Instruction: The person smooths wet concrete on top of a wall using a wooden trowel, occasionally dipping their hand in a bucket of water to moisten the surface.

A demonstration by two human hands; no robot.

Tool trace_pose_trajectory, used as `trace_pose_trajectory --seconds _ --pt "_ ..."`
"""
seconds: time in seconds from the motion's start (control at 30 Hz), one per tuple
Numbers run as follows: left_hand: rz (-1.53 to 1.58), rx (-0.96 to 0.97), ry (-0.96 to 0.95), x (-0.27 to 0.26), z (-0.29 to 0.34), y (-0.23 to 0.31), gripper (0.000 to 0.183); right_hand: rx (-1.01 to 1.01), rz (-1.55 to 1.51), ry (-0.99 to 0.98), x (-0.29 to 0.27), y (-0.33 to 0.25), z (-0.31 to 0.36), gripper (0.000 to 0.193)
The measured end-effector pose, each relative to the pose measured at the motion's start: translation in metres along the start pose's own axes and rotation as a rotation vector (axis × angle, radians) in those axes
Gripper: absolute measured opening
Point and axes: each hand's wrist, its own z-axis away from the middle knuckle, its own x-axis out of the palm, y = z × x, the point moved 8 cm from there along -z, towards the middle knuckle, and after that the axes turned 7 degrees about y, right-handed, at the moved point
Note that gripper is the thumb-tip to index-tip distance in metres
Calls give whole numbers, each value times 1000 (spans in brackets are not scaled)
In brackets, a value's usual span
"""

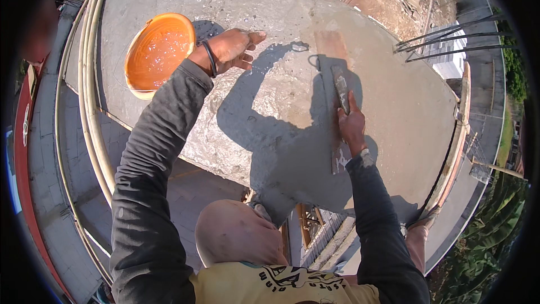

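Observation:
My right hand (352, 126) is wrapped round the handle of a long, flat plastering float (329, 67). The float's blade lies on wet grey concrete (399, 129), which looks smoother to its right and rougher and shinier to its left. My left hand (228, 50) hovers over the slab with nothing in it, its fingers loosely apart and a dark band at the wrist. Just left of that wrist stands an orange bucket (134, 65) with orange-looking water inside. My forearm covers part of the bucket's near right side.
Bamboo poles (90, 87) run along the left edge of the raised slab. Bare steel bars (450, 39) jut in at the upper right. A wooden edge board (458, 129) borders the right side. Below the near edge lies a drop with corrugated sheets (332, 239). My bare knee (233, 233) is close by.

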Motion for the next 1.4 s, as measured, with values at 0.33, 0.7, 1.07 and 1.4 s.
trace_pose_trajectory --seconds 0.33,0.7,1.07,1.4 --pt "-157 -62 1400 -256 136 -239 59 -158 21 -151 23 -62 53 66" --pt "444 -25 1456 -260 85 -292 20 17 288 51 -24 -31 -189 59" --pt "449 86 1376 -229 78 -270 27 212 189 134 -22 -40 -185 64" --pt "460 82 1341 -249 83 -291 29 257 333 137 -45 27 -172 62"
